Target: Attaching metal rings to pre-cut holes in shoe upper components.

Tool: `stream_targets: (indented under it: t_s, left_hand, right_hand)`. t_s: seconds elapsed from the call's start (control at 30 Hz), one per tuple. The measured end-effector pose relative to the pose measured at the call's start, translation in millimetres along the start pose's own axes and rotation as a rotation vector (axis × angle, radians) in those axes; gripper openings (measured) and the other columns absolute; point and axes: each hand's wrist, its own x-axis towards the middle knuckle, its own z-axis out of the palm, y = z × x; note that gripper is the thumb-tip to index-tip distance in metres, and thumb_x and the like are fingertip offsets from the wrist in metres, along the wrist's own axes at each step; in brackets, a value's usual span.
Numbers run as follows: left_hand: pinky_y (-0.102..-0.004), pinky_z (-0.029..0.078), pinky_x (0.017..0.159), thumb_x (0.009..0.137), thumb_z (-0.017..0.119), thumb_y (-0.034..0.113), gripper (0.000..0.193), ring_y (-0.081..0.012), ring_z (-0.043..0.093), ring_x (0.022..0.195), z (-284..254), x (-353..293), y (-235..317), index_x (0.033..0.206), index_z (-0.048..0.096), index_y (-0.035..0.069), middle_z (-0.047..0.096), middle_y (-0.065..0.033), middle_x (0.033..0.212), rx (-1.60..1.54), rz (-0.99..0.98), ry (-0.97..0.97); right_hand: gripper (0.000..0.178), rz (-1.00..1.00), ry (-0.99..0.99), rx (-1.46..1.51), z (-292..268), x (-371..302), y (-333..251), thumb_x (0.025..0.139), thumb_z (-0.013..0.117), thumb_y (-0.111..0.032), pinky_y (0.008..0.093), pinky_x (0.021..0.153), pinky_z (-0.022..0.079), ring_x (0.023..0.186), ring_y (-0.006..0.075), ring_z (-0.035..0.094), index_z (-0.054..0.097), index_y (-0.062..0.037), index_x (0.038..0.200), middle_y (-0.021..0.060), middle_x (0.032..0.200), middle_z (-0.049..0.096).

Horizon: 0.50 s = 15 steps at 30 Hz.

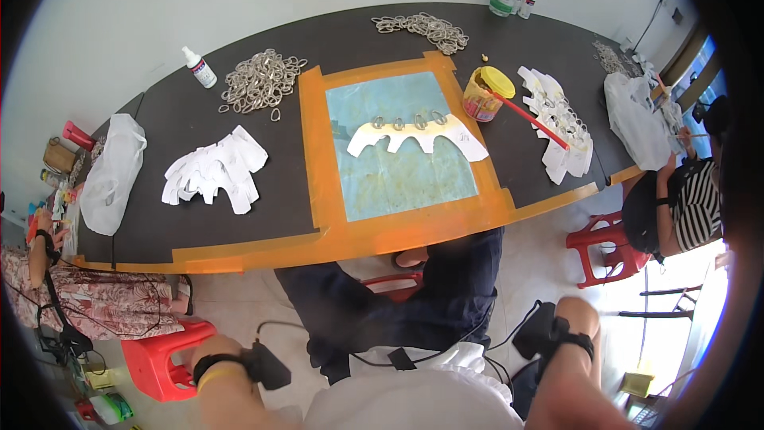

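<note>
My left hand (217, 345) and my right hand (578, 315) are low, below the table's front edge and on either side of my lap. Both look foreshortened, and their fingers do not show. Each wrist wears a black strapped device. In front of me a white scalloped paper cutout (406, 144) lies on a blue sheet (410, 191), with several metal oval rings (420, 122) along its yellowish upper edge. Right of the sheet stands a yellow-lidded jar (483, 100), a red-handled brush (535, 121) leaning out of it. Neither hand touches these things.
White paper cutouts (213, 169) are stacked at left; ringed cutouts (557, 123) lie at right. Ring piles (264, 80) and a spray bottle (199, 68) stand farther back. Orange tape (239, 255) lines the table edge. Co-workers sit at both sides, near red stools (163, 362).
</note>
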Motion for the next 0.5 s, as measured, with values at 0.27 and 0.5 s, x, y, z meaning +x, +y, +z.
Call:
stream_targets:
  t_s: [0.27, 0.5]
  left_hand:
    - [-0.0251, 0.045, 0.078, 0.089, 0.055, 0.015, 0.028, -0.013, 0.054, 0.097, -23.2, -88.7, -115.6, 0.114, 0.049, 0.004, 0.055, -0.0035, 0.105, -0.649, -1.351, 1.16]
    - [-0.0262, 0.048, 0.066, 0.087, 0.058, 0.022, 0.044, -0.0142, 0.058, 0.085, -65.7, -123.5, -203.5, 0.12, 0.041, -0.002, 0.05, -0.0093, 0.107, -0.102, -1.737, 0.918]
  right_hand:
    - [0.081, 1.551, -0.459, 0.411, -23.9, -90.2, -25.4, 0.081, 0.051, -0.002, 0.0449, 0.087, 0.039, 0.096, 0.0275, 0.052, 0.002, -0.0091, 0.145, 0.0155, 0.109, 0.051]
    - [0.035, 1.968, -0.868, 0.371, -16.0, -106.3, -50.6, 0.083, 0.06, 0.002, 0.0251, 0.064, 0.045, 0.065, 0.0121, 0.051, 0.055, -0.0002, 0.118, 0.0038, 0.072, 0.052]
